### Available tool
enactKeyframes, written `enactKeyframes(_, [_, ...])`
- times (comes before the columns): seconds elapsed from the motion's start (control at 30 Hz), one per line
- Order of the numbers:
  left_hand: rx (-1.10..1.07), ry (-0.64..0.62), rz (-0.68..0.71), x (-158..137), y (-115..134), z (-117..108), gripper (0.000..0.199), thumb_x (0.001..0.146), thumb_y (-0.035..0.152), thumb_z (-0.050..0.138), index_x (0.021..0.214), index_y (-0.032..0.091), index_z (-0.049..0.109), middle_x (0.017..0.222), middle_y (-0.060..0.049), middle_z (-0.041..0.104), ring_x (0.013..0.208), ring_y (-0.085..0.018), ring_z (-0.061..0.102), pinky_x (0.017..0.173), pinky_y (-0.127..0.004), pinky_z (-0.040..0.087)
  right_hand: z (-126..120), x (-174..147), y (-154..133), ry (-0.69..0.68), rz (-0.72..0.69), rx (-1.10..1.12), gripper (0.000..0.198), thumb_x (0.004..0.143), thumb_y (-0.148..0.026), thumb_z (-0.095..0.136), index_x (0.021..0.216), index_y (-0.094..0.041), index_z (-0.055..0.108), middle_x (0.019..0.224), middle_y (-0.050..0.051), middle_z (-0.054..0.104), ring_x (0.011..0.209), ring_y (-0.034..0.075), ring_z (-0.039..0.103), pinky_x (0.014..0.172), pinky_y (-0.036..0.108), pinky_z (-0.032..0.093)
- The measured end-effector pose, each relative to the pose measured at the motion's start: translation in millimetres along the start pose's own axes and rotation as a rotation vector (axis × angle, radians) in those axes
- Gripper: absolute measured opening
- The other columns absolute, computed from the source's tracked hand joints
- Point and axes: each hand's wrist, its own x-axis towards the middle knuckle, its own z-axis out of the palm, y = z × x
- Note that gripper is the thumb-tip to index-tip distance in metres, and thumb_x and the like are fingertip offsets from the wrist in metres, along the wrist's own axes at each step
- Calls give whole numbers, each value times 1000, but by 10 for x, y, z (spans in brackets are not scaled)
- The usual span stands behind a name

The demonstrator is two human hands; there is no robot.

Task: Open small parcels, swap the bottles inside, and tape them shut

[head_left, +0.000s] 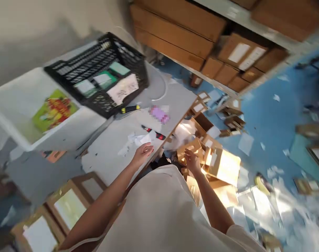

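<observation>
The left hand (144,151), fingers loosely bent around nothing, is over the table (103,155) — just beside crumpled paper (141,139) and a red-black tool (160,135) lying there. The right hand (193,161), likewise slack, is past the table's edge — near boxes (229,166).

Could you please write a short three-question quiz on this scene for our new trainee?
1. Multiple choice: which of these is nearest the left hand?
(a) the black crate
(b) the crumpled white paper
(c) the shelved boxes

2. True or false: the right hand is gripping the red-and-black tool.

3. Fill in the colour: the green-and-red packet lies in a ____ bin.

Key:
1. (b)
2. False; that tool lies on the table.
3. White
</observation>
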Motion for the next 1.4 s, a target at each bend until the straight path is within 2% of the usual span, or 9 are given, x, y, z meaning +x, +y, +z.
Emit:
enactKeyframes(0.2, [-219, 572, 86, -785, -566, -827, 64, 65, 56, 67, 115, 18, 54, 118, -15, 62, 102, -27, 63, 88, -42, 46, 629, 1159, -1131, -575, -613, -354, 38, 88, -20, 43, 124, -20, 57, 120, 8, 64, 103, 19, 63, 92, 34, 48])
enactKeyframes(0.33, [-109, 839, 18, -1033, -1030, -1011, 58, 70, 49, 64, 116, 16, 53, 115, -16, 61, 96, -27, 64, 83, -44, 49, 1155, 1494, -1744, -785, -771, -762, 59, 80, -11, 57, 136, -21, 44, 132, 11, 55, 116, 24, 54, 91, 34, 47])
enactKeyframes(0.43, [235, 746, 10, -697, -1046, -1059, 57, 71, 33, 65, 124, 17, 49, 127, -18, 54, 108, -30, 59, 91, -47, 46, 1458, 1529, -1831, -810, -771, -985, 78, 74, -5, 62, 143, -21, 32, 137, 17, 47, 122, 29, 47, 90, 36, 46])
enactKeyframes(0.67, [846, 525, -62, 653, -671, -1100, 81, 75, 11, 60, 146, 21, 21, 152, -21, 11, 133, -40, 29, 98, -52, 38, 1846, 1469, -1529, -817, -741, -948, 82, 78, -7, 58, 148, -19, 17, 130, 19, 48, 110, 27, 54, 79, 33, 50])
enactKeyframes(0.9, [1150, 145, 54, 1147, -488, -1182, 80, 77, 9, 54, 144, 36, 20, 149, -11, 22, 123, -36, 37, 86, -47, 47, 2087, 1556, -1495, -874, -588, -734, 90, 77, -6, 60, 149, -24, 9, 121, 16, 52, 91, 23, 61, 73, 32, 49])
enactKeyframes(1.1, [1004, 204, 129, 1157, -632, -1120, 63, 72, 7, 52, 131, 30, 45, 141, -8, 33, 119, -32, 43, 86, -43, 48, 2164, 1462, -1528, -841, -394, -565, 75, 78, -3, 54, 145, -18, 24, 123, 16, 51, 96, 24, 59, 79, 36, 49])
enactKeyframes(1.2, [752, 287, 215, 1107, -786, -1055, 72, 66, 9, 58, 134, 24, 40, 134, -11, 40, 122, -31, 43, 94, -44, 44, 2156, 1368, -1472, -850, -421, -509, 65, 80, -2, 50, 140, -21, 35, 121, 13, 52, 96, 23, 59, 81, 36, 48])
enactKeyframes(1.3, [455, 370, 153, 1149, -855, -1003, 86, 57, 16, 69, 137, 17, 35, 128, -14, 47, 121, -32, 45, 96, -43, 42, 2167, 1292, -1360, -845, -408, -420, 61, 80, -4, 51, 137, -24, 41, 119, 11, 51, 100, 23, 57, 83, 35, 48])
enactKeyframes(1.4, [268, 354, 53, 1200, -824, -956, 69, 58, 23, 70, 124, 16, 50, 113, -10, 59, 100, -26, 58, 83, -37, 48, 2175, 1246, -1241, -807, -396, -291, 58, 80, -6, 51, 134, -25, 44, 117, 9, 51, 103, 21, 54, 86, 34, 47])
